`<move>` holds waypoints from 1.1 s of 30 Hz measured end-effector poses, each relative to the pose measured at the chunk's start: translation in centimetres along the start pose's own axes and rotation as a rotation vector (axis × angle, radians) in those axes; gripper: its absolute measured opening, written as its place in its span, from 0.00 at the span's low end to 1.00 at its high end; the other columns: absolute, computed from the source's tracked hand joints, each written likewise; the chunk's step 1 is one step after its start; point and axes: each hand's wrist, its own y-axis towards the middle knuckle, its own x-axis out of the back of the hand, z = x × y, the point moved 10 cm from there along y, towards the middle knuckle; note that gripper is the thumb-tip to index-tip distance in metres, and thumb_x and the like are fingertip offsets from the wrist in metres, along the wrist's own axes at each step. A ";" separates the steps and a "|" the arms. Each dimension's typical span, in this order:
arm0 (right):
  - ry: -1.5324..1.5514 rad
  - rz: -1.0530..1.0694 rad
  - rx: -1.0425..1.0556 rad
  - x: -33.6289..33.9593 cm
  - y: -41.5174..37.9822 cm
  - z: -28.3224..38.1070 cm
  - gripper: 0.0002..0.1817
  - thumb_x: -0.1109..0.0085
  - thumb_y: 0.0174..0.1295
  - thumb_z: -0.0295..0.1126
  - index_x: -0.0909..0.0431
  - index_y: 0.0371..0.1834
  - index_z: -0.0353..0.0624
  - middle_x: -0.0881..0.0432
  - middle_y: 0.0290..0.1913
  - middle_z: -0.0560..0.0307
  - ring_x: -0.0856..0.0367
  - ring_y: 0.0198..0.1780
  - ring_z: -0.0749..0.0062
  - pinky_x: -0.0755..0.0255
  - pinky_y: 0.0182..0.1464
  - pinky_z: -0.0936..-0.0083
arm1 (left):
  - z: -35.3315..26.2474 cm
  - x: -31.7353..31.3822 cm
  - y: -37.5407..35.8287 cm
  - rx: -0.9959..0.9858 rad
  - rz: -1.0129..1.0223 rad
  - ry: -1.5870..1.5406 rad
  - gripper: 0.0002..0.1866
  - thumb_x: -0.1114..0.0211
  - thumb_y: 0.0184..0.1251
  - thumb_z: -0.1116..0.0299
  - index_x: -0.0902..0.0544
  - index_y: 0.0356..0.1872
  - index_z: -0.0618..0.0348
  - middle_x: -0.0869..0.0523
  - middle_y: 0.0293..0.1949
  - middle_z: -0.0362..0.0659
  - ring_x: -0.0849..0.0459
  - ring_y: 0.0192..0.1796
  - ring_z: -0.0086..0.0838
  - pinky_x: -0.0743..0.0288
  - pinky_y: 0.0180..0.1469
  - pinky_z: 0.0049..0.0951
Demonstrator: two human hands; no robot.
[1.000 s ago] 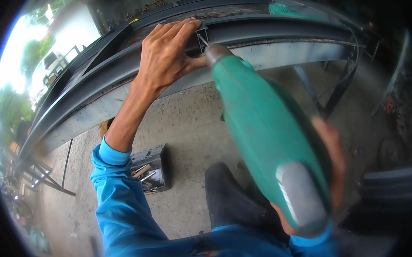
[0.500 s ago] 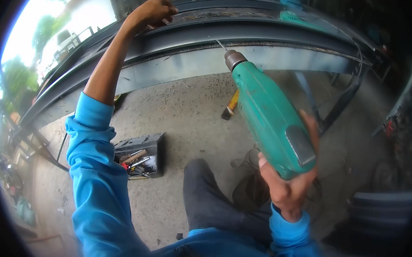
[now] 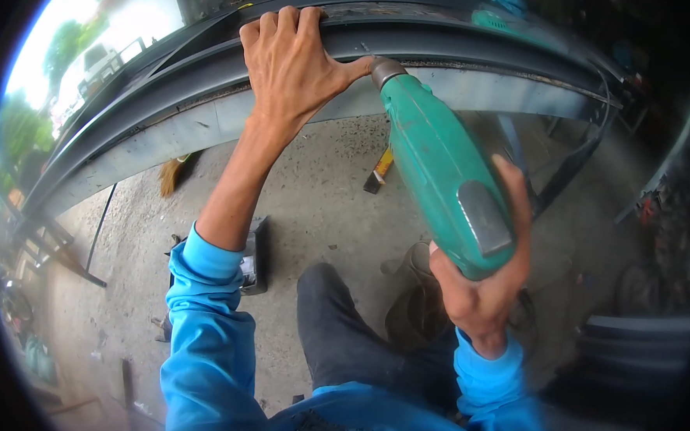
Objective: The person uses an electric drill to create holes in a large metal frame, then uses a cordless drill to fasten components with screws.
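Our right hand (image 3: pixel 481 289) grips the green electric drill (image 3: pixel 441 170) by its rear handle; it looks heavy and rigid. Our left hand (image 3: pixel 290 64) clamps fingers over the steel frame (image 3: pixel 172 89) beside its chuck.

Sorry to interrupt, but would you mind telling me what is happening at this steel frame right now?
A person in a blue long-sleeved top works at a dark steel beam frame. The left hand grips the beam's top edge, thumb beside the chuck. The right hand holds a green electric drill, its nose against the beam's side. A grey toolbox sits on the concrete floor below.
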 end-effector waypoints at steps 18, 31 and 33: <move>-0.039 -0.020 0.000 0.2 -0.8 -0.9 0.44 0.44 0.40 0.28 0.41 0.69 0.27 0.27 0.57 0.42 0.21 0.47 0.64 0.27 0.53 0.70 | 0.4 0.2 -0.7 -0.031 -0.032 -0.034 0.47 0.34 0.40 0.23 0.18 0.49 0.57 0.22 0.37 0.44 0.26 0.44 0.33 0.41 0.53 0.41; -0.154 0.009 0.044 0.1 -1.1 -0.7 0.42 0.43 0.41 0.29 0.36 0.66 0.27 0.34 0.66 0.38 0.25 0.58 0.54 0.33 0.63 0.65 | 0.3 0.3 -0.6 -0.029 -0.015 -0.067 0.43 0.32 0.44 0.29 0.19 0.50 0.58 0.22 0.38 0.43 0.27 0.44 0.33 0.43 0.55 0.40; -0.155 0.001 0.025 0.1 -1.1 -0.5 0.40 0.42 0.42 0.30 0.36 0.65 0.27 0.34 0.66 0.38 0.26 0.59 0.53 0.34 0.63 0.64 | 0.2 0.6 -0.6 -0.027 -0.008 -0.052 0.43 0.31 0.43 0.29 0.19 0.49 0.60 0.21 0.38 0.44 0.25 0.44 0.34 0.41 0.55 0.40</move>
